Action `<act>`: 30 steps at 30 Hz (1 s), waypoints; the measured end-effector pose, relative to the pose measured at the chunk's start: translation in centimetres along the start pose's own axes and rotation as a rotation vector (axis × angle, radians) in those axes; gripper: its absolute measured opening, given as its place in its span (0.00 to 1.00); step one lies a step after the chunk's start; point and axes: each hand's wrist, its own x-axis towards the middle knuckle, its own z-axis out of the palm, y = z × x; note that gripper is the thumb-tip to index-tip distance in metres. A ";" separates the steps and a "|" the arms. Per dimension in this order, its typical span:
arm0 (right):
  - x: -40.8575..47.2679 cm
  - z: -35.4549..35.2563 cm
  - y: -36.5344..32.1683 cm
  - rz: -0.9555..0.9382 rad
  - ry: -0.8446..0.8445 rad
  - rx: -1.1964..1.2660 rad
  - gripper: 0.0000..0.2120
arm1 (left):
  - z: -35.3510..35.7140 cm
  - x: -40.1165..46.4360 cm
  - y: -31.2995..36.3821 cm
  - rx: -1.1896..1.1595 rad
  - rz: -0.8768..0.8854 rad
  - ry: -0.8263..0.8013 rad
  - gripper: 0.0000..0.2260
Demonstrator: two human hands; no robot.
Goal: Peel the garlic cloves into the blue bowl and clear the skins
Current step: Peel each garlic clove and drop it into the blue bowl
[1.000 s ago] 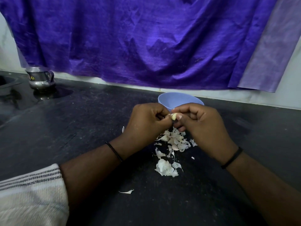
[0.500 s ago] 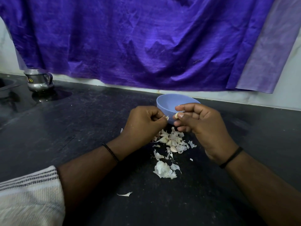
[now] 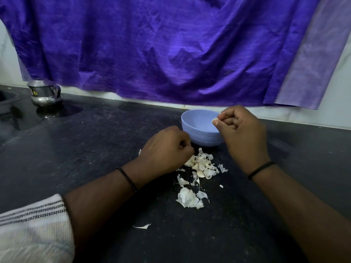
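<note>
A blue bowl (image 3: 197, 130) stands on the dark counter near the back wall. My right hand (image 3: 241, 131) hovers over the bowl's right rim and pinches a pale peeled garlic clove (image 3: 214, 120) between thumb and forefinger. My left hand (image 3: 167, 149) is curled low at the left edge of a heap of garlic cloves and skins (image 3: 201, 164) in front of the bowl; what its fingertips hold is hidden. A second clump of white skins (image 3: 189, 200) lies nearer to me.
A steel jug (image 3: 44, 93) stands at the far left by a sink edge (image 3: 7, 103). A purple cloth (image 3: 161, 50) hangs over the back wall. One loose skin flake (image 3: 142, 226) lies on the black counter (image 3: 95, 149) near my left forearm.
My hands have parted. The right hand carried the clove up and right over the bowl's rim. The left hand dropped down to the heap of skins.
</note>
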 end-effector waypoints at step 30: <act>-2.9 -0.5 -1.2 -0.144 -0.646 -0.319 0.03 | -0.2 0.4 -0.9 0.075 -0.117 0.056 0.13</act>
